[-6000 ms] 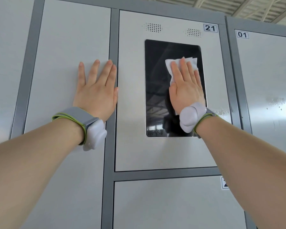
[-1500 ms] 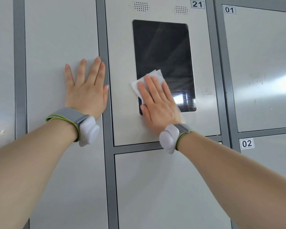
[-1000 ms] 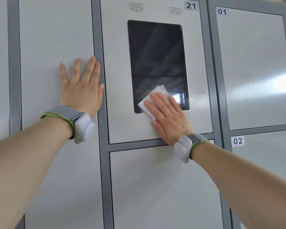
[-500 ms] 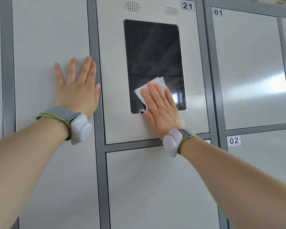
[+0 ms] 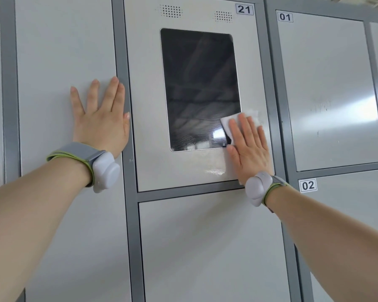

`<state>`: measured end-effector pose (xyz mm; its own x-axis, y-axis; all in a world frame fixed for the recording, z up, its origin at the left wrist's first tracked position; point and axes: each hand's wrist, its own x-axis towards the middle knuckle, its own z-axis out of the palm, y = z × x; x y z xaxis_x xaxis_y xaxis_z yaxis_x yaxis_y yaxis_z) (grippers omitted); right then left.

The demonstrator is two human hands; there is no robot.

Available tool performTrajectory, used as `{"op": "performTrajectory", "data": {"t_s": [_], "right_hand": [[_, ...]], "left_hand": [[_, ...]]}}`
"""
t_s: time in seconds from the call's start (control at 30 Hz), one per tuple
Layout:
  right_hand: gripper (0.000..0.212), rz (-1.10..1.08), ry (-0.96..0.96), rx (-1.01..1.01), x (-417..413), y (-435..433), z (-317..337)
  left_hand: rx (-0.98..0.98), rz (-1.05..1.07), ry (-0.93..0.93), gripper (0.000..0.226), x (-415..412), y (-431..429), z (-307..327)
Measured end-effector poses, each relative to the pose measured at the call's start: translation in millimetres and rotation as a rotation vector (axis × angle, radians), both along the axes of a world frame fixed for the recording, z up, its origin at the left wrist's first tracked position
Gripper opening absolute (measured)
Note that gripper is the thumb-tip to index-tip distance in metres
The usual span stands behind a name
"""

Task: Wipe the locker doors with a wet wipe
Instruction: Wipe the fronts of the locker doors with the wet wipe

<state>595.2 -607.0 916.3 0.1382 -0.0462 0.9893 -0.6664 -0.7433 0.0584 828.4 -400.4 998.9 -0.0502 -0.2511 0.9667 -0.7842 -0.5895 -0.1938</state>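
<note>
Your right hand (image 5: 248, 147) is lying flat, fingers straight and together, not gripping anything, just pressing the wet wipe (image 5: 228, 125) against door 21 (image 5: 148, 105). The flat palm is likely spreading the pressure so the wipe is lying sheeted rather than bunched. The wipe is sitting under your fingertips, straddling the lower right corner of the dark screen (image 5: 201, 88) and the white panel just beside it, with only its left part and a bit above the fingers showing. A wet sheen (image 5: 214, 171) is showing below the screen, so that strip is probably done. Your left hand (image 5: 100, 123) is also lying flat with fingers spread, holding nothing, resting on the neighbouring door (image 5: 63, 51), thumb side touching the grey frame post (image 5: 123, 62). It is probably bracing your reach. A grey wrist device is sitting on each wrist (image 5: 105, 171). Further out, door 01 (image 5: 327, 83) is showing faint marks and looks unwiped. Door 02 (image 5: 347, 203) and the lower door (image 5: 205, 247) are looking dry too, so plenty of the task is likely waiting.
</note>
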Motion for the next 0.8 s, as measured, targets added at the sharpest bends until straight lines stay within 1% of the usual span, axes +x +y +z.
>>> {"op": "performTrajectory", "data": {"t_s": [0.13,0.23,0.3,0.4,0.47,0.57,0.7,0.8], "right_hand": [[0.069,-0.01,-0.125,0.175,-2.0,1.3,10.6],[0.074,-0.029,-0.153,0.203,7.4,11.6,15.2],[0.074,-0.006,-0.098,0.153,17.9,20.3,17.4],[0.07,0.025,-0.011,0.002,38.4,31.0,21.1],[0.071,0.033,0.022,-0.081,53.8,39.5,24.6],[0.072,0.051,0.104,-0.146,72.6,55.0,28.0],[0.071,0.057,0.285,-0.251,84.8,70.8,21.2],[0.067,0.066,0.413,-0.331,76.1,66.8,13.9]], "left_hand": [[-0.001,0.001,0.003,0.056,0.2,-1.4,-0.8],[-0.008,-0.006,0.003,0.056,0.5,-2.3,-0.9],[-0.013,0.003,0.009,0.056,0.6,-2.3,-0.6],[-0.008,0.011,0.009,0.056,1.3,-0.2,1.1],[-0.002,0.022,0.005,0.056,2.0,3.7,1.9],[0.013,0.037,0.007,0.056,-0.3,5.5,3.7],[0.027,0.037,0.006,0.056,-0.8,8.9,5.6],[0.028,0.024,0.004,0.055,-0.9,8.5,5.0]]}}
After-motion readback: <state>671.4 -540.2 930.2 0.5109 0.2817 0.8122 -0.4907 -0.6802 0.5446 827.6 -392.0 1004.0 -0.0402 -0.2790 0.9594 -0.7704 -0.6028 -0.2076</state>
